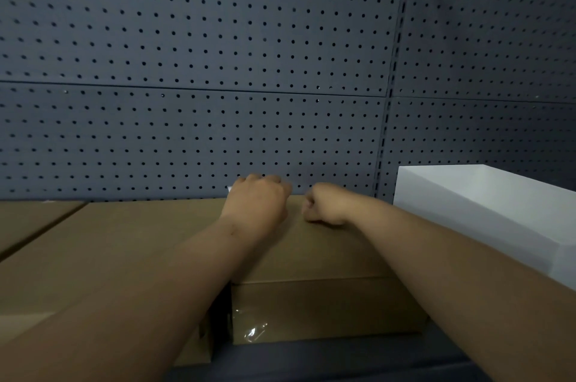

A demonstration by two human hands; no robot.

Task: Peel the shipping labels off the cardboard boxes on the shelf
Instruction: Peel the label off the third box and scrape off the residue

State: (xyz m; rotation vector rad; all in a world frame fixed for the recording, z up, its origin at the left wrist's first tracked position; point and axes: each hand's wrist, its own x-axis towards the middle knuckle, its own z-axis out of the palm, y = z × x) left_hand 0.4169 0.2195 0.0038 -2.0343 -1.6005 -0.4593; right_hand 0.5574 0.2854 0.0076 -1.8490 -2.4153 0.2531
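A brown cardboard box (327, 257) lies on the shelf in front of me, with clear tape on its near face. My left hand (257, 199) reaches over the box's top to the far edge. Its fingers are curled down behind that edge. A small white sliver of the shipping label (230, 189) sticks out at the hand's left side; the rest of the label is hidden. My right hand (324, 204) rests on the box top just to the right, curled into a fist. Nothing shows in its fingers.
A second, wider cardboard box (109, 241) sits to the left, touching the first. A white box (486, 210) stands at the right. A dark grey pegboard wall (218, 54) closes off the back. The dark shelf edge (311, 360) runs along the front.
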